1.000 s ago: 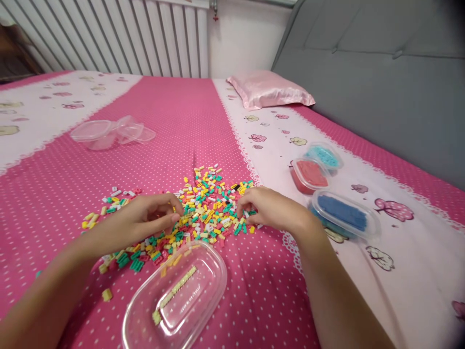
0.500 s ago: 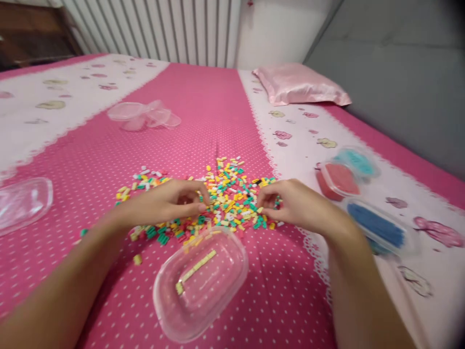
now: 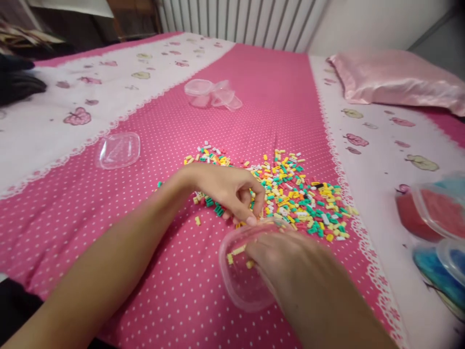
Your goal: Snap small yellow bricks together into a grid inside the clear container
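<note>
Small toy building blocks point(image 3: 286, 194) in yellow, green, white and red lie in a loose pile on the bed. My left hand point(image 3: 236, 191) is at the pile's near left side, thumb and fingertips curled together; anything between them is too small to make out. In front of the pile sits a clear plastic container point(image 3: 232, 291) holding a row of pale yellow blocks point(image 3: 238, 250). My right hand point(image 3: 290, 264) reaches over this container with its fingers closed and mostly hidden from view. A pale yellow block point(image 3: 250, 264) shows at its fingertips.
On the right stand tubs of red point(image 3: 436, 213) and blue point(image 3: 432, 271) material. A clear lid point(image 3: 119, 150) lies on the left, and several clear containers point(image 3: 212, 93) are farther back. A pink pillow point(image 3: 395, 77) rests at the back right of the bedspread point(image 3: 174, 291).
My right hand has moved from the pile's right side to over the clear container, with a pale yellow block. My left hand stays by the pile. The view has turned left.
</note>
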Tool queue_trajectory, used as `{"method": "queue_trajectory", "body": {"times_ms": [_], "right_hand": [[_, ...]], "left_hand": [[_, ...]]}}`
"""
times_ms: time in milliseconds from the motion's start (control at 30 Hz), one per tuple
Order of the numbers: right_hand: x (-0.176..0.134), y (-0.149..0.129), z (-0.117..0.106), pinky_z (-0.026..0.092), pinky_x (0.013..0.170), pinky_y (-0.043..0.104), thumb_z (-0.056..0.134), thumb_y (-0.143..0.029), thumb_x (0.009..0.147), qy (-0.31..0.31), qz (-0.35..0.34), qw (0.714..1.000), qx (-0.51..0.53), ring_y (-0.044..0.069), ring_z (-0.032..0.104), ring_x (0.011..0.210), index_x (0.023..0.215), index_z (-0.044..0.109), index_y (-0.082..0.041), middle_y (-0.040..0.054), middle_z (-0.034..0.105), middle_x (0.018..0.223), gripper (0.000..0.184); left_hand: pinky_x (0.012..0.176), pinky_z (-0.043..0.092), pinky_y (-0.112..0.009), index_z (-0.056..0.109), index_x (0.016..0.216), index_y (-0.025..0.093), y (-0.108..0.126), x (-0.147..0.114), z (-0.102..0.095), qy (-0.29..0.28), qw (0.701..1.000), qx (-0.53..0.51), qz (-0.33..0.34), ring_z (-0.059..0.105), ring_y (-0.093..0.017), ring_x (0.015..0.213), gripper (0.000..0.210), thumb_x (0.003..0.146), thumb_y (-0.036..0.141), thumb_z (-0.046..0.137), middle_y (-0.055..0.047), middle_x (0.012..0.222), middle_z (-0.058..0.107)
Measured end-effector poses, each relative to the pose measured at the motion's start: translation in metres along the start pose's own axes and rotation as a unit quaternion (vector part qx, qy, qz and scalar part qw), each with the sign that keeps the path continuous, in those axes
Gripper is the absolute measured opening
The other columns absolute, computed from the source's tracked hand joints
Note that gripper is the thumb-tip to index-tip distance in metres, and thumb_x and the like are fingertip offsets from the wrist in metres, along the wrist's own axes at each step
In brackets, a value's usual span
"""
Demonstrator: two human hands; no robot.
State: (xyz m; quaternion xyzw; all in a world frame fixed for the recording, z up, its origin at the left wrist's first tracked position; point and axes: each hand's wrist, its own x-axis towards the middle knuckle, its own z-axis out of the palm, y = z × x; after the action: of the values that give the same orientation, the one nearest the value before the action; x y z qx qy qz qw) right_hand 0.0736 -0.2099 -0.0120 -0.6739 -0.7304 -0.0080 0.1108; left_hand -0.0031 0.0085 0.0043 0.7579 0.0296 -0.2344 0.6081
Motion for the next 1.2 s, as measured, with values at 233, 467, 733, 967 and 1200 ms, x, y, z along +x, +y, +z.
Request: {"method": "queue_trajectory", "body": {"times_ms": [233, 467, 733, 967, 1200], "right_hand": [[0.001, 0.000, 0.016, 0.054, 0.076, 0.035, 0.053, -0.002, 0.079, -0.038, 0.000, 0.999, 0.002, 0.021, 0.068, 0.072, 0.073, 0.070, -0.026, 0.0000, 0.074, 0.073, 0.030], [0.010, -0.004, 0.003, 0.053, 0.071, 0.033, 0.050, 0.000, 0.074, -0.019, -0.035, 0.999, 0.003, 0.019, 0.067, 0.064, 0.066, 0.071, -0.024, 0.0005, 0.072, 0.064, 0.033], [0.013, -0.004, -0.006, 0.044, 0.059, 0.029, 0.054, 0.003, 0.075, 0.023, -0.031, 0.999, -0.003, 0.016, 0.064, 0.059, 0.069, 0.070, -0.022, 0.0003, 0.072, 0.063, 0.030], [0.009, 0.004, -0.005, 0.050, 0.068, 0.030, 0.052, -0.001, 0.083, -0.014, -0.036, 0.999, 0.035, 0.017, 0.068, 0.069, 0.077, 0.072, -0.022, 0.0012, 0.074, 0.074, 0.029], [0.000, 0.032, -0.029, 0.052, 0.063, 0.032, 0.042, -0.002, 0.082, -0.042, -0.112, 0.988, 0.094, 0.019, 0.066, 0.070, 0.079, 0.070, -0.026, 0.0013, 0.071, 0.081, 0.037]], "left_hand": [[0.051, 0.052, -0.022, 0.065, 0.080, 0.018, -0.002, 0.002, 0.000, -0.028, 0.999, -0.012, 0.010, 0.066, -0.014, 0.057, 0.036, 0.066, 0.038, 0.092, -0.001, 0.067, 0.073], [0.051, 0.053, -0.020, 0.064, 0.079, 0.017, -0.005, 0.004, 0.000, -0.040, 0.999, -0.019, 0.019, 0.066, -0.013, 0.056, 0.040, 0.064, 0.040, 0.093, -0.001, 0.067, 0.074], [0.051, 0.054, -0.020, 0.064, 0.079, 0.017, -0.003, 0.005, 0.000, -0.040, 0.999, -0.015, 0.009, 0.066, -0.013, 0.056, 0.040, 0.064, 0.041, 0.092, -0.001, 0.067, 0.073], [0.052, 0.055, -0.021, 0.064, 0.079, 0.017, -0.005, 0.005, 0.000, -0.043, 0.999, -0.008, 0.018, 0.068, -0.014, 0.058, 0.036, 0.068, 0.040, 0.090, -0.001, 0.067, 0.073], [0.052, 0.053, -0.021, 0.064, 0.077, 0.017, -0.004, 0.004, 0.000, -0.039, 0.999, 0.001, 0.018, 0.069, -0.015, 0.058, 0.036, 0.069, 0.042, 0.089, -0.002, 0.066, 0.073]]}}
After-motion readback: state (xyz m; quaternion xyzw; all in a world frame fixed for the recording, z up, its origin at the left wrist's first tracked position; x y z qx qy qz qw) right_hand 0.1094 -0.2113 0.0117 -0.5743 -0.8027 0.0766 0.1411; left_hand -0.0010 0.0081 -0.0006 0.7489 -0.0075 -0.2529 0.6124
